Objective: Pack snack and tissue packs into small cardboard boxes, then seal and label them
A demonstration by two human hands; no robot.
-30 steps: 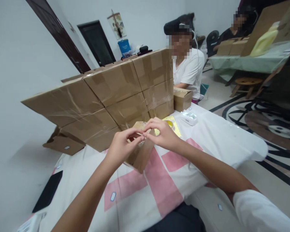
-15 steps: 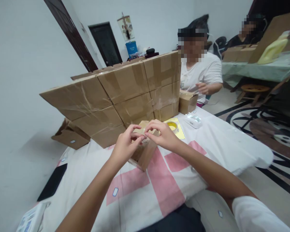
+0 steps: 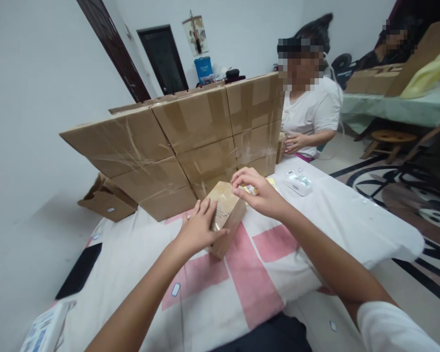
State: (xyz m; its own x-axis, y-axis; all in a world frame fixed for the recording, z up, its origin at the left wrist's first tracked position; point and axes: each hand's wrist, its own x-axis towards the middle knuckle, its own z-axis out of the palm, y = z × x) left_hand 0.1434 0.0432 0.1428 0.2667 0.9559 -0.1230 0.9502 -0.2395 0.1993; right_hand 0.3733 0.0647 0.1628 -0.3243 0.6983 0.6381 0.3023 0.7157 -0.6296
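Note:
A small cardboard box point(image 3: 225, 201) stands on the cloth-covered table, its top flat and bearing dark print and shiny patches like clear tape. My left hand point(image 3: 200, 226) lies over the near left part of that top, fingers spread. At the box's far right corner is my right hand point(image 3: 258, 194), fingertips drawn together in a pinch; whatever sits between them is too small to make out. Behind the right hand, a yellow patterned sheet point(image 3: 272, 183) shows only in part.
A wall of taped cardboard boxes point(image 3: 201, 120) rises just beyond my hands. An opened carton point(image 3: 112, 198) lies at left, a black flat item point(image 3: 79, 270) near the left edge. To the right rests a white device point(image 3: 298, 183). A co-worker point(image 3: 310, 105) sits across, touching another box.
The box's raised flaps are down and its top is flat. My hands have parted: the left spread onto the top, the right toward the far corner. The co-worker's hand has lowered.

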